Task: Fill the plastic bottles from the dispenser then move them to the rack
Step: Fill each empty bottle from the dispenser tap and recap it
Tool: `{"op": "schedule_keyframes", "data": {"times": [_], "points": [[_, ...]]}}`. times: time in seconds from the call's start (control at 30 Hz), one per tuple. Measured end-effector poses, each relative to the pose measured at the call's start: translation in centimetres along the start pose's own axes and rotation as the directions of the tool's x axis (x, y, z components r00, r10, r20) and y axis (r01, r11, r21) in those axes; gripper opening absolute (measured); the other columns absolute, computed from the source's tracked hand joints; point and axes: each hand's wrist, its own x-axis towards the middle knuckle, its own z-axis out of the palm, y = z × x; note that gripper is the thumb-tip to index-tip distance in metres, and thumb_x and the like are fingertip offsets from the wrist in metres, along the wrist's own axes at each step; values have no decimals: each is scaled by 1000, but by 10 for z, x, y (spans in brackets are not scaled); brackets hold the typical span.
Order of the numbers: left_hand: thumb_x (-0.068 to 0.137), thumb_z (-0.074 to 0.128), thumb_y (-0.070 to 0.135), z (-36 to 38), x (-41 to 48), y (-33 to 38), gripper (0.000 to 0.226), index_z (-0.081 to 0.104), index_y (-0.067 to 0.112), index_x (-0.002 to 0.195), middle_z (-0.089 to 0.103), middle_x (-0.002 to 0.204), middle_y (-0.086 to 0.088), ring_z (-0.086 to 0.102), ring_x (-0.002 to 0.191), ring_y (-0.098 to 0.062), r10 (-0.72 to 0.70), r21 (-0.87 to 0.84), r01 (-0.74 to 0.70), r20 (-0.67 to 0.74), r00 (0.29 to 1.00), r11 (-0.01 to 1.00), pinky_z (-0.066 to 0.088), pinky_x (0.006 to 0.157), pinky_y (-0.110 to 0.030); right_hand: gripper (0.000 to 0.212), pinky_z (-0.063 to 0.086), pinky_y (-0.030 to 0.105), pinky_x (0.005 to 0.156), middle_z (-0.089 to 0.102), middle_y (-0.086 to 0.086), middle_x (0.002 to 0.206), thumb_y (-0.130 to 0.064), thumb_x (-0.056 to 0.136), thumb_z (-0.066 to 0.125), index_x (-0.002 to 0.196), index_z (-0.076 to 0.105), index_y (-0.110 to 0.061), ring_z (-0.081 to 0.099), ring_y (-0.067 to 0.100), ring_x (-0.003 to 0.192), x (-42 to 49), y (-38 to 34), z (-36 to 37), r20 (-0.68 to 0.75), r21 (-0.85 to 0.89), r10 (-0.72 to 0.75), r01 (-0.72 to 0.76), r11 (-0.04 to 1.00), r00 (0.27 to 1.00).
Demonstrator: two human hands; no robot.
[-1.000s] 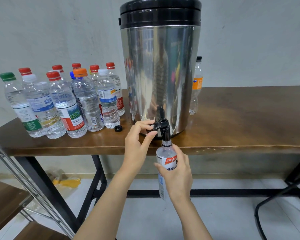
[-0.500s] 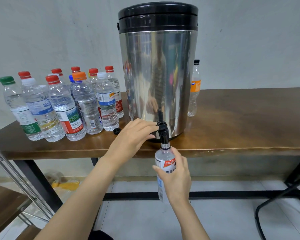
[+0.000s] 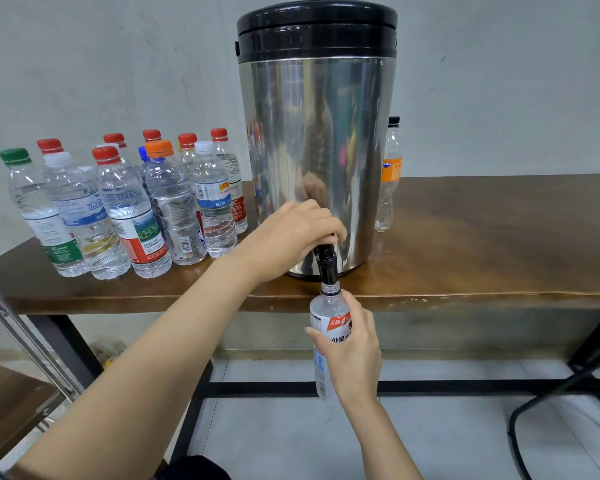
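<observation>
Right hand [image 3: 352, 355] grips bottle [image 3: 328, 318] under tap [image 3: 325, 263], left hand [image 3: 291, 233] closed over its lever; misaligned neck or late shutoff risks spillage.

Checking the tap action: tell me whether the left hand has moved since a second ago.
Yes. The left hand has come forward over the black tap, now covering its lever instead of pinching it from the left side.

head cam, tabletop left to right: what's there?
Green-capped bottle → cluster of capped bottles → left hand on the tap → steel dispenser → orange-labelled bottle → bare table.
</observation>
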Motion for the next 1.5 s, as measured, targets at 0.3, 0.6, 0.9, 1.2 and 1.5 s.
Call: {"op": "schedule_keyframes", "data": {"times": [0.3, 0.6, 0.9, 1.2, 1.5], "points": [[104, 42, 28, 4, -11, 12, 37, 50, 30, 140, 59, 129, 12, 41, 122, -9, -267, -257, 258, 1, 964, 931, 35, 102, -38, 75, 49, 25, 78, 47, -19, 114, -33, 73, 86, 136, 45, -41, 52, 4, 99, -6, 2, -2, 44, -10, -15, 15, 1000, 999], [104, 46, 20, 5, -74, -11, 28, 60, 15, 128, 59, 121, 8, 53, 111, -10, -684, -458, 541, -237, 690, 705, 42, 94, -25, 71, 46, 20, 74, 54, -16, 114, -33, 70, 87, 128, 48, -45, 56, 3, 96, -24, -3, 5, 98, 27, -57, 54, 998, 994], [97, 58, 10, 6, -131, -62, 23, 66, 9, 119, 66, 122, -8, 53, 96, -12, -898, -375, 822, -84, 431, 430, 40, 87, -23, 80, 47, 21, 89, 56, -19, 123, -35, 66, 89, 135, 49, -35, 54, 1, 110, 3, -93, 12, 154, 198, -259, 227, 954, 953], [94, 47, -5, 25, -121, -87, 47, 56, 15, 135, 57, 139, -5, 50, 131, -23, -694, -287, 731, 236, 680, 619, 37, 112, -37, 84, 52, 41, 94, 60, -13, 123, -60, 56, 76, 132, 44, -45, 57, 11, 116, 54, -150, 38, 95, 242, -390, 359, 902, 916], [106, 38, 22, 37, -106, -97, 47, 33, 29, 152, 29, 160, 5, 24, 146, -22, -653, -2, 702, 365, 664, 712, 32, 115, -40, 82, 53, 35, 95, 61, -12, 124, -36, 63, 90, 135, 50, -36, 58, 2, 113, 79, -148, 62, 108, 232, -364, 332, 914, 925]]}}
